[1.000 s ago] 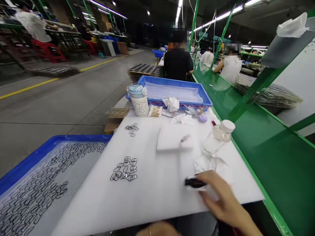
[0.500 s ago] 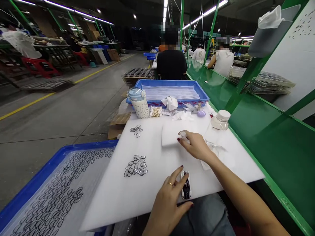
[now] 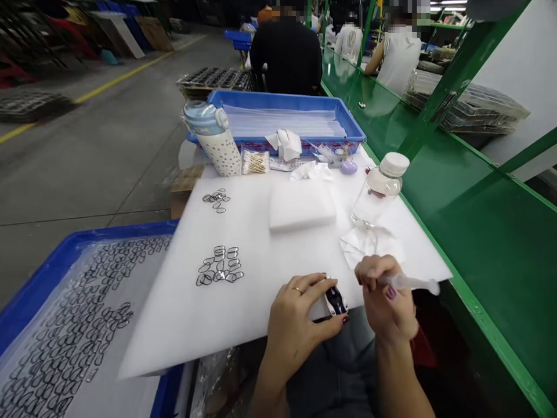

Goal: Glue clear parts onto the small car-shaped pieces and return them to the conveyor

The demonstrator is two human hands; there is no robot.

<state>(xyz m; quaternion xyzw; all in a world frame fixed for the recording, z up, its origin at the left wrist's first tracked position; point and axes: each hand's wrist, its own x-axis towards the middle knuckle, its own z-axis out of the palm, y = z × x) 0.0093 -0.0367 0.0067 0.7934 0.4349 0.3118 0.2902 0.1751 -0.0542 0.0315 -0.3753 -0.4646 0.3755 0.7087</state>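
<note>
My left hand [image 3: 300, 316] grips a small dark, car-shaped part [image 3: 335, 300] at the near edge of the white foam board [image 3: 261, 273]. My right hand [image 3: 383, 299] is closed around a thin clear applicator stick [image 3: 411, 283] that points to the right, just beside the part. A pile of thin black rings [image 3: 220, 271] lies on the board left of my hands, with a smaller cluster of rings [image 3: 216, 199] farther back. A white foam pad [image 3: 301, 206] and a crumpled white wipe [image 3: 369, 244] sit beyond my hands.
A clear bottle with a white cap [image 3: 378, 188] stands at the board's right. A blue tray [image 3: 43, 325] full of black rings sits at left. A spotted mug [image 3: 215, 142], cotton swabs [image 3: 255, 162] and another blue tray [image 3: 287, 116] lie behind. Green bench [image 3: 470, 232] at right; seated people ahead.
My right hand came back from the foam pad with the clear stick and now sits beside my left hand. The left hand closed around the dark part. The view tilted downward.
</note>
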